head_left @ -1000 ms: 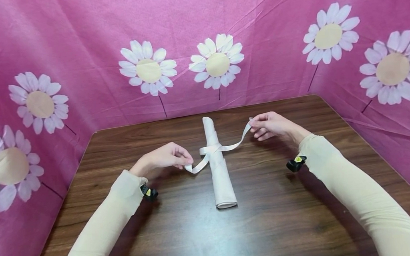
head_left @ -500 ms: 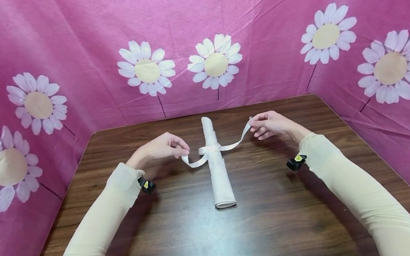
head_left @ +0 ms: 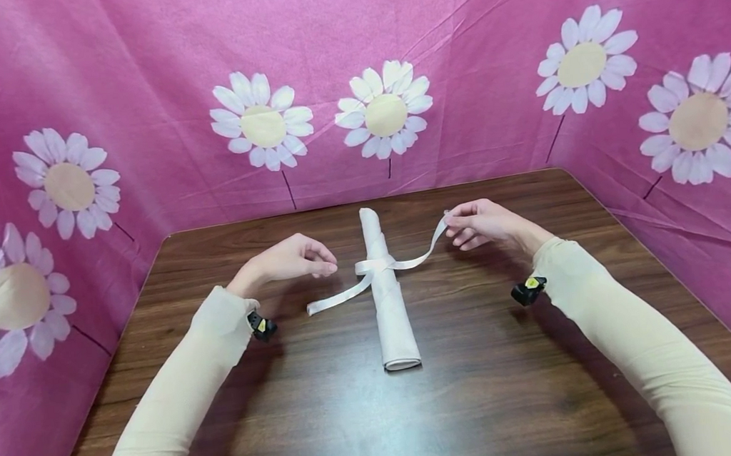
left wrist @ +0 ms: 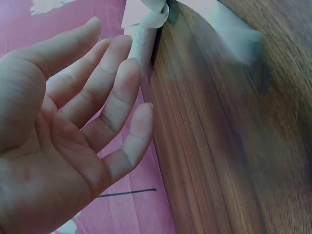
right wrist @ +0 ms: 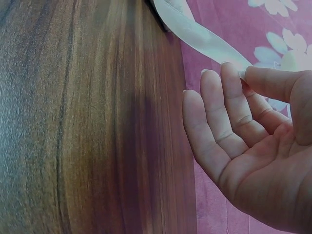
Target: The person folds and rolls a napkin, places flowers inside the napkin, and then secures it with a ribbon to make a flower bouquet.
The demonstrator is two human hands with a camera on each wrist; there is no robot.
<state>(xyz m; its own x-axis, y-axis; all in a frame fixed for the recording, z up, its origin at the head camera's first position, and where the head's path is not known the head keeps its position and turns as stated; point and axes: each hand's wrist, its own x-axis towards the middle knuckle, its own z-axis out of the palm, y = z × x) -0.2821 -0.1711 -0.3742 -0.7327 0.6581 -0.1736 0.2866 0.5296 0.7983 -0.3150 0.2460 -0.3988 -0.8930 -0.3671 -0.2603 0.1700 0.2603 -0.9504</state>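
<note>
A rolled white cloth (head_left: 395, 322) lies lengthwise on the table, with a white ribbon (head_left: 339, 299) crossed over its middle. To its left, my left hand (head_left: 293, 257) hovers above the wood, holding nothing. In the left wrist view the fingers of that left hand (left wrist: 83, 107) are loosely bent and the thumb stands apart from them. The ribbon's left end lies below that hand, toward me. On the other side, my right hand (head_left: 484, 220) pinches the ribbon's right end between thumb and forefinger, raised off the table. The right wrist view shows this ribbon (right wrist: 204, 41) running up to the pinch.
A dark wooden table (head_left: 470, 406) carries the roll. Pink fabric with printed daisies (head_left: 318, 31) hangs along its back and both sides. Each sleeve has a small black device (head_left: 529, 291) at the wrist.
My left hand has moved slightly away from me and let go of the ribbon's left end, which has dropped toward the table. The right hand keeps its pinch and place.
</note>
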